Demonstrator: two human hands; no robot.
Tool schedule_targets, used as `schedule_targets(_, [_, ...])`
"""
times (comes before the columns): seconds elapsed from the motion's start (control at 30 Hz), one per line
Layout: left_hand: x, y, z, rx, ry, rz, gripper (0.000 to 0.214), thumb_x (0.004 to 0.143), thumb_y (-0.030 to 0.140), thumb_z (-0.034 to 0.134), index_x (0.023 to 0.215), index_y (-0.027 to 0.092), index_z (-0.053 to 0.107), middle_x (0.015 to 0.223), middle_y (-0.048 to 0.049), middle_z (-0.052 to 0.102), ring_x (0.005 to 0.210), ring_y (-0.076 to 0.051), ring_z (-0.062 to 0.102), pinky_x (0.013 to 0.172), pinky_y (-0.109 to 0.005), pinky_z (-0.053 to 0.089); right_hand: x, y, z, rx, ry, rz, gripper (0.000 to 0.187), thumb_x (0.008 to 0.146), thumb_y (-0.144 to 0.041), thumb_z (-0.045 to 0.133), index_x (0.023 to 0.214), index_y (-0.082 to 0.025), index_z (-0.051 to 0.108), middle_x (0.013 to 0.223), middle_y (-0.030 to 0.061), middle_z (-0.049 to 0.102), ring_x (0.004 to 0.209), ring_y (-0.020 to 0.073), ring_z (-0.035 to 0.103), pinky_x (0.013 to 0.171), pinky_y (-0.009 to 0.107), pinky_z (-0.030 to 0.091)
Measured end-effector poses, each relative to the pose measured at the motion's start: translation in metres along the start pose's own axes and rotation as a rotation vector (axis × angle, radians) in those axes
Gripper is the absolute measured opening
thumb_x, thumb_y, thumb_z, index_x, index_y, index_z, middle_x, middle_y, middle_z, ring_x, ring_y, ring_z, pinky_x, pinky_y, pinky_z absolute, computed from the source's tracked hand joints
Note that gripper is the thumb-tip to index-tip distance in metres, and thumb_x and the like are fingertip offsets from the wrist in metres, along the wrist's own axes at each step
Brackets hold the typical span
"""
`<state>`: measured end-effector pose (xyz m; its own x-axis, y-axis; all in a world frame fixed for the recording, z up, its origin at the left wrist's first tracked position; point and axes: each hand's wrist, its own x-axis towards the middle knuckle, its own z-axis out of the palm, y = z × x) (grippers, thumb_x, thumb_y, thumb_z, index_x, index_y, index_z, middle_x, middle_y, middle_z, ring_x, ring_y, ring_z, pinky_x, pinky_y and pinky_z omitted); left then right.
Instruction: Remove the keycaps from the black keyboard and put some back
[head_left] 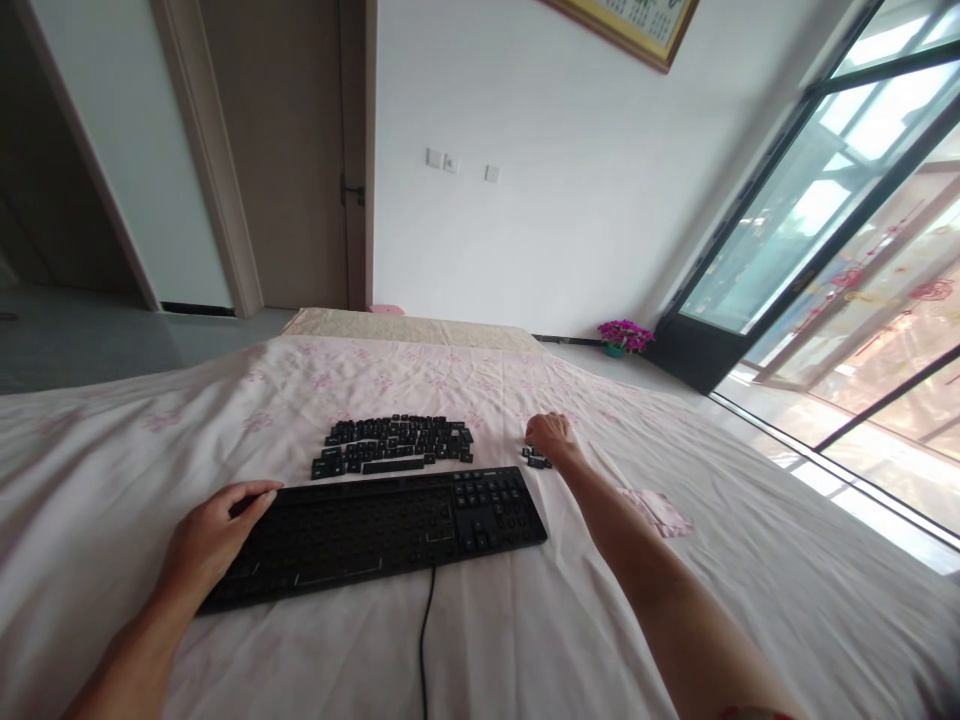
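A black keyboard [390,530] lies on a pink-flowered sheet [675,620]; most of its keycaps are off, and only the number pad at its right end still has caps. My left hand [214,535] rests on the keyboard's left end, fingers curled over the edge. Rows of loose black keycaps [394,445] are laid out on the sheet just beyond the keyboard. My right hand [551,437] reaches past the keyboard's right end, fingers bent down onto a small cluster of keycaps [536,460]. Whether they pinch one is hidden.
The keyboard's cable [426,630] runs toward me across the sheet. A folded pink cloth [660,510] lies right of my right forearm. Beyond the bed are a door [300,150], a potted pink flower [624,337] on the floor and large glass doors [847,250] at right.
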<state>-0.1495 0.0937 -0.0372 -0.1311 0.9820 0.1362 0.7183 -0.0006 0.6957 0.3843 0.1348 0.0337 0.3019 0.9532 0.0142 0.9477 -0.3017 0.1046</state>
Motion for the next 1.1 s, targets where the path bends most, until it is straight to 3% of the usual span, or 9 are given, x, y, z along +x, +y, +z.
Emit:
schedule_targets(0.27, [-0.001,0.003,-0.001,0.003,-0.002,-0.023,0.032,0.077,0.048,0.057,0.096,0.028,0.073,0.099,0.0013,0.075,0.092,-0.022,0.068,0.075,-0.025,0.050,-0.011,-0.020,0.009,0.115,0.002,-0.058,0.028,0.086,-0.038,0.059,0.107,-0.027,0.073,0.099,0.0045,0.073,0.087,0.0190,0.065,0.071,0.026,0.040])
schedule_targets(0.57, [0.000,0.001,-0.001,0.020,-0.027,-0.041,0.033,0.079,0.049,0.056,0.100,0.029,0.072,0.100,0.0009,0.074,0.090,-0.022,0.067,0.075,-0.026,0.048,-0.021,-0.028,0.002,0.010,0.056,-0.242,0.019,0.087,-0.026,0.060,0.097,-0.023,0.076,0.099,0.0091,0.073,0.103,0.0217,0.060,0.092,0.031,0.033])
schedule_targets(0.9, [0.002,-0.004,0.001,0.005,-0.049,-0.019,0.035,0.080,0.049,0.054,0.103,0.028,0.071,0.107,0.0002,0.072,0.098,-0.022,0.065,0.084,-0.027,0.046,-0.017,-0.031,0.001,0.001,0.071,-0.264,0.012,0.082,-0.022,0.068,0.090,-0.021,0.077,0.097,0.0093,0.073,0.102,0.0233,0.058,0.089,0.032,0.033])
schedule_targets(1.1, [0.002,-0.005,0.002,0.011,-0.047,-0.043,0.033,0.080,0.049,0.055,0.102,0.029,0.071,0.105,0.0014,0.073,0.098,-0.022,0.065,0.083,-0.027,0.046,-0.050,-0.021,-0.010,0.153,0.120,-0.285,0.024,0.086,-0.036,0.062,0.106,-0.031,0.073,0.103,0.0007,0.070,0.091,0.0165,0.061,0.075,0.025,0.039])
